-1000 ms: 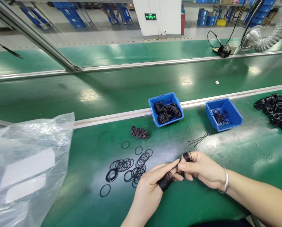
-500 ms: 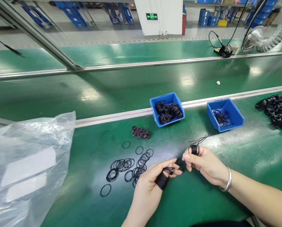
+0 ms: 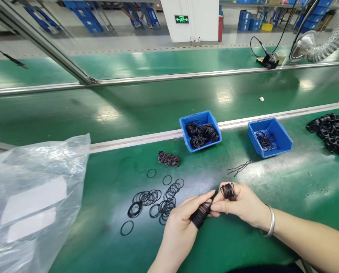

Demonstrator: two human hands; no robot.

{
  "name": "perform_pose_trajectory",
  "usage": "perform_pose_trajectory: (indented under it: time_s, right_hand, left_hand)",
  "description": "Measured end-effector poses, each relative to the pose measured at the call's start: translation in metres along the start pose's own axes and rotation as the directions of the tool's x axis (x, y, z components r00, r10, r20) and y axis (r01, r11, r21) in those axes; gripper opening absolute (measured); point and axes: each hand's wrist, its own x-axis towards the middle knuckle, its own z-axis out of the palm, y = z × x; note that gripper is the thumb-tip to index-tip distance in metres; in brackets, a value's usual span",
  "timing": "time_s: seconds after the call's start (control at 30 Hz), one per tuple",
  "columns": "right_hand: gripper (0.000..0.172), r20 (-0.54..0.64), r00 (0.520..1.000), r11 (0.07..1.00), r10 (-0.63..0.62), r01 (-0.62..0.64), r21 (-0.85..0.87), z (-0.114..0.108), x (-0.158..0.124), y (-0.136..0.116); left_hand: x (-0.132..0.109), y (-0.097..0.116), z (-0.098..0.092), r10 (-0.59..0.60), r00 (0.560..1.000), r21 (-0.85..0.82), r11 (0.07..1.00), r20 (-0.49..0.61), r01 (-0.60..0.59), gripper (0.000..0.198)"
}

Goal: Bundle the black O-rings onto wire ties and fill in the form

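My left hand [image 3: 181, 231] has a thick band of black rubber O-rings [image 3: 199, 215] stacked around its fingers. My right hand [image 3: 240, 203] pinches a small bunch of thin black rings [image 3: 228, 191] between thumb and fingers, just beside the left fingertips. The two hands nearly touch above the green bench top [image 3: 107, 246]. Loose black O-rings [image 3: 146, 198] lie scattered left of my left hand. A small cluster of brownish twisted rings [image 3: 168, 159] sits farther ahead. A silver bangle [image 3: 270, 226] circles my right wrist.
Two blue plastic bins, one [image 3: 185, 138] holding coiled rings and one [image 3: 281, 146] holding fewer, straddle a metal rail [image 3: 146, 139]. Thin dark strands [image 3: 239, 167] lie near the second bin. A clear plastic bag [image 3: 30, 201] fills the left; black rubber parts [image 3: 331, 132] are heaped right.
My right hand has come back left and down from its raised position, bringing its bunch of rings beside the left fingers. The bunch looks looser and more spread than before.
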Motion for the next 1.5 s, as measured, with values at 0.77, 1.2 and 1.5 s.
perform_pose_trajectory:
  time_s: [0.77,1.2,1.5]
  right_hand:
    - [0.025,-0.022,0.979,0.837,0.205,-0.163,0.523,-0.021,0.006,-0.010]
    - [0.030,-0.046,0.999,0.993,-0.013,0.008,-0.117,-0.005,0.000,0.001]
    - [0.037,-0.015,0.998,0.999,0.053,-0.053,-0.011,-0.003,0.001,0.006]
  left_hand:
    - [0.001,0.003,-0.008,-0.122,0.990,0.014,0.993,0.073,0.121,0.022]
    - [-0.002,0.000,-0.005,0.044,0.999,0.148,0.988,-0.030,-0.039,0.026]
    - [-0.001,0.002,-0.002,0.142,0.990,0.202,0.970,-0.003,-0.138,0.032]
